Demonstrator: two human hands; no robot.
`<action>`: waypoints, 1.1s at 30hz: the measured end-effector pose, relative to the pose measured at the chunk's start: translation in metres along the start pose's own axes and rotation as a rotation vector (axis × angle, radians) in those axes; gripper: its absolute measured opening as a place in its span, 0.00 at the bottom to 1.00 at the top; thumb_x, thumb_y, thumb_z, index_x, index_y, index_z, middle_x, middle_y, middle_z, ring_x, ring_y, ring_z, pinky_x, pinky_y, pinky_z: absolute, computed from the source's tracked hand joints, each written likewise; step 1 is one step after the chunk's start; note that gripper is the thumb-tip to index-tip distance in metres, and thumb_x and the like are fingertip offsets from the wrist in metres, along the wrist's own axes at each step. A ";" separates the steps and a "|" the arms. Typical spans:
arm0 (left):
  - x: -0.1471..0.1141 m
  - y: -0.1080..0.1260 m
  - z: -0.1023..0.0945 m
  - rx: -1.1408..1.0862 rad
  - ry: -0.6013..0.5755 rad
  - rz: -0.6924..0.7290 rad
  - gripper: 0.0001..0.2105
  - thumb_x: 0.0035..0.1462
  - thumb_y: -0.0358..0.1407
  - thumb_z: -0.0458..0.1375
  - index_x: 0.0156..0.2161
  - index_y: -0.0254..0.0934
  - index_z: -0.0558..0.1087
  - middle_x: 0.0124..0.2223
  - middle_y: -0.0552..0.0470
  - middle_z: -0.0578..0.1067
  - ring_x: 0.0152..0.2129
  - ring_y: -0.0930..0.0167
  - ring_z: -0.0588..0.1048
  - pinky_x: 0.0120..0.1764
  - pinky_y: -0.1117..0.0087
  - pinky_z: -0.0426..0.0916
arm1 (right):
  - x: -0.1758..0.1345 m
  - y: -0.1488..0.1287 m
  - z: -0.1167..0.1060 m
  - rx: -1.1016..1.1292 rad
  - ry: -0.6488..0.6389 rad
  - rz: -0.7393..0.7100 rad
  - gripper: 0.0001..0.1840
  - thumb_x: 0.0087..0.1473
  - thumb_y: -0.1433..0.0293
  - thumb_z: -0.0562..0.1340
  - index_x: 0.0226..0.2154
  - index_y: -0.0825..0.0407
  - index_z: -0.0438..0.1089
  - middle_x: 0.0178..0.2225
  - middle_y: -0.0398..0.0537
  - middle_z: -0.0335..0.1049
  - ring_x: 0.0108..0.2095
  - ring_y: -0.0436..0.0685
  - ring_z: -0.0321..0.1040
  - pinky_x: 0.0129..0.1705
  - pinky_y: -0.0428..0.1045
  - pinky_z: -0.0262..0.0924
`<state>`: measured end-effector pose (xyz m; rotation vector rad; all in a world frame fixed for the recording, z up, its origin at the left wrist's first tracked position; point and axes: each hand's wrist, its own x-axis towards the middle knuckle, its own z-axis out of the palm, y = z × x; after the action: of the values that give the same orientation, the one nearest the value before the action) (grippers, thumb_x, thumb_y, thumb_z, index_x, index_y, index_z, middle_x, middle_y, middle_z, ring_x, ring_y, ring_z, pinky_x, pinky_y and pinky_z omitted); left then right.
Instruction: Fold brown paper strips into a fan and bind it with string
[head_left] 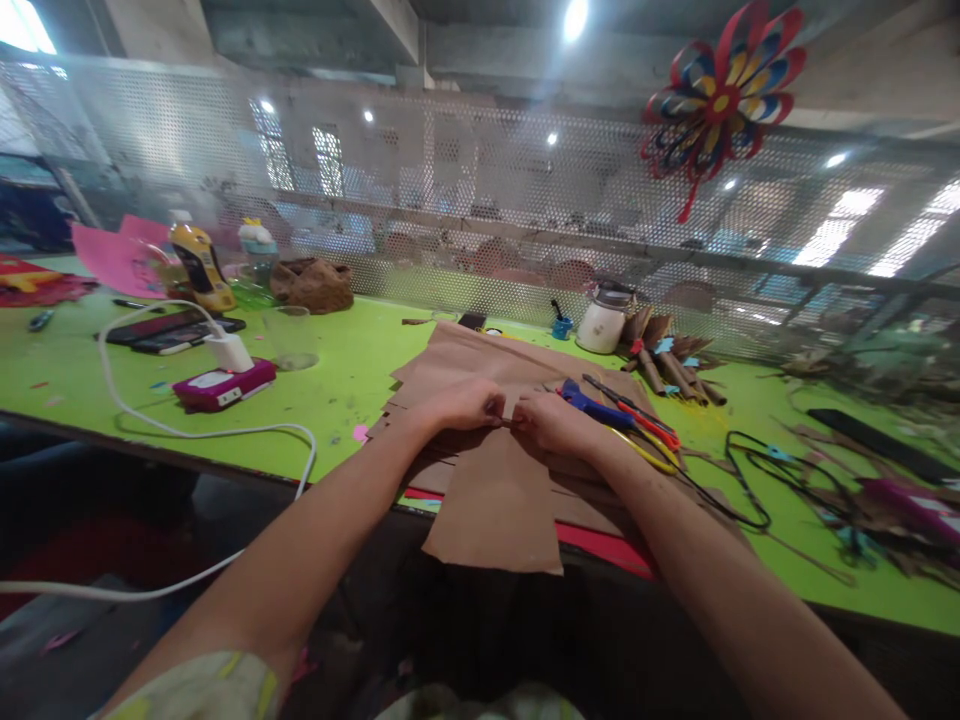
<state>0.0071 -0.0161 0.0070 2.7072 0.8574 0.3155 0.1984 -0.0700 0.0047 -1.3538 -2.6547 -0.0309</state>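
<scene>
A strip of brown paper [495,500] hangs over the front edge of the green table, its far end between my two hands. My left hand [476,403] pinches that far end with thumb and fingers. Close beside it, my right hand [544,418] grips the same end, which looks rolled or folded into a narrow edge. More brown paper sheets [480,350] lie stacked under both hands. Just right of my right hand rest a blue-handled tool [596,403] and pliers [652,425] with red grips.
A purple power strip [225,385] with a white cable and a clear cup [291,340] stand left. Behind are a yellow bottle [201,265], a white jar [604,318] and rolled brown paper pieces [664,360]. A black cord [750,520] loops at right. A perforated screen [465,210] borders the back.
</scene>
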 end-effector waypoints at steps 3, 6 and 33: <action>0.000 -0.002 0.000 -0.009 -0.019 0.007 0.05 0.49 0.34 0.56 0.30 0.35 0.73 0.26 0.54 0.71 0.22 0.73 0.64 0.27 0.73 0.55 | -0.001 0.000 -0.001 -0.013 -0.023 -0.007 0.08 0.52 0.76 0.57 0.34 0.55 0.72 0.35 0.51 0.72 0.37 0.55 0.66 0.36 0.45 0.51; 0.000 -0.005 0.000 -0.021 -0.036 0.003 0.04 0.48 0.31 0.56 0.30 0.35 0.73 0.26 0.55 0.71 0.24 0.74 0.65 0.27 0.73 0.55 | -0.002 0.002 -0.002 -0.021 -0.047 -0.004 0.08 0.52 0.76 0.57 0.34 0.55 0.71 0.34 0.50 0.72 0.36 0.54 0.66 0.34 0.45 0.50; -0.011 0.011 -0.013 0.026 -0.039 -0.063 0.07 0.46 0.29 0.55 0.30 0.39 0.74 0.28 0.53 0.74 0.25 0.71 0.66 0.28 0.72 0.56 | -0.016 -0.022 -0.016 -0.208 -0.017 0.049 0.10 0.57 0.70 0.54 0.32 0.56 0.70 0.34 0.54 0.72 0.34 0.57 0.68 0.33 0.47 0.52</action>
<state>-0.0002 -0.0288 0.0215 2.6944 0.9398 0.2390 0.1922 -0.0970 0.0190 -1.4850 -2.6930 -0.2985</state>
